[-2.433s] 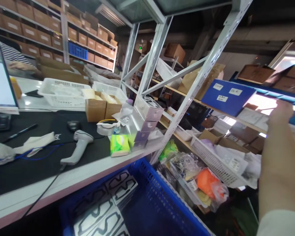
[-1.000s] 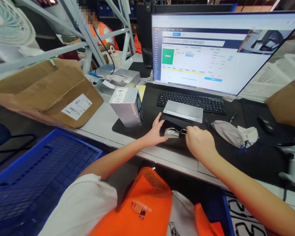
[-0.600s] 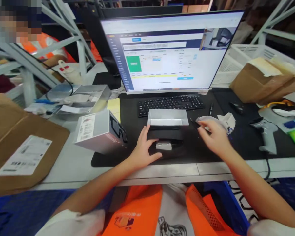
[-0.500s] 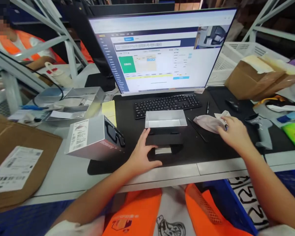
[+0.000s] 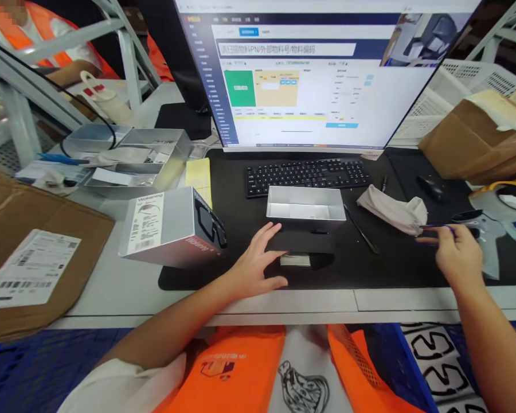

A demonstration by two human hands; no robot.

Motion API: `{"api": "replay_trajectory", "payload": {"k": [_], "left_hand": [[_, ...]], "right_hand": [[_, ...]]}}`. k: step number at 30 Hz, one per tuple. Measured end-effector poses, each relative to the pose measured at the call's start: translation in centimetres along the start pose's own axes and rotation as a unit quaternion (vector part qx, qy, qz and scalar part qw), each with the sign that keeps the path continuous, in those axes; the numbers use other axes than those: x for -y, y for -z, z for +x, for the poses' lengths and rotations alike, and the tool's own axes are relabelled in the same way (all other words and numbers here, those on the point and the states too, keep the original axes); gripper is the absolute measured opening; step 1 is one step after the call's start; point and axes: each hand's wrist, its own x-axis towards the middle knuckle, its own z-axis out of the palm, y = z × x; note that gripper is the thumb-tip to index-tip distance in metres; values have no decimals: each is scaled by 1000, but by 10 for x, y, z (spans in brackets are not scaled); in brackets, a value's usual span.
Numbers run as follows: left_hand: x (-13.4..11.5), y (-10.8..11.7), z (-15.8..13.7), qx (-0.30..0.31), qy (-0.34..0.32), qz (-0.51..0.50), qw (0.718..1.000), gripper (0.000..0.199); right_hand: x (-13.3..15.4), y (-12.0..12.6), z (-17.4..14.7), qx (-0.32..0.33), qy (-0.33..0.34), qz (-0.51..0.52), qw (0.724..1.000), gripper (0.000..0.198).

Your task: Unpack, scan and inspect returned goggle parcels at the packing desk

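Left hand: spread wide at a flat black object.
Right hand: pinched on a thin blue cord of a beige cloth pouch.

Person wearing orange vest, hanging open in front; small logo and pale lettering marking its left panel, mesh showing on its right. Whitish shirt peeking between, carrying black line drawing. Left sleeve looking white, short.
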Motion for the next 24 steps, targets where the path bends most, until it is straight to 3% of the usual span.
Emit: {"api": "replay_trajectory", "payload": {"k": [3,8,11,14,18,20,22,24], "left_hand": [[4,-3,1,-29,-4,-10,1000,39],[3,-9,2,-54,12,-7,998,34],[0,-12,2,-66,12,-6,998,35],[-2,-17,3,-93,8,-14,996,35],[-2,-24,10,-167,34,-57,984,28],[-2,-26,14,-189,63,-72,977,24],[-2,-26,16,-184,75,-79,977,24],[-3,-26,16,-163,70,-79,981,34]], "right_hand": [[9,-3,6,30,-92,114,989,21],[11,-13,-6,69,-49,21,996,46],[8,-18,-14,76,2,-35,996,39],[5,-16,-16,50,18,-55,997,30],[18,4,-26,-33,26,-58,997,35],[38,16,-43,-96,68,-32,993,35],[64,23,-68,-145,157,3,977,30],[92,23,-94,-142,263,28,954,24]]}}
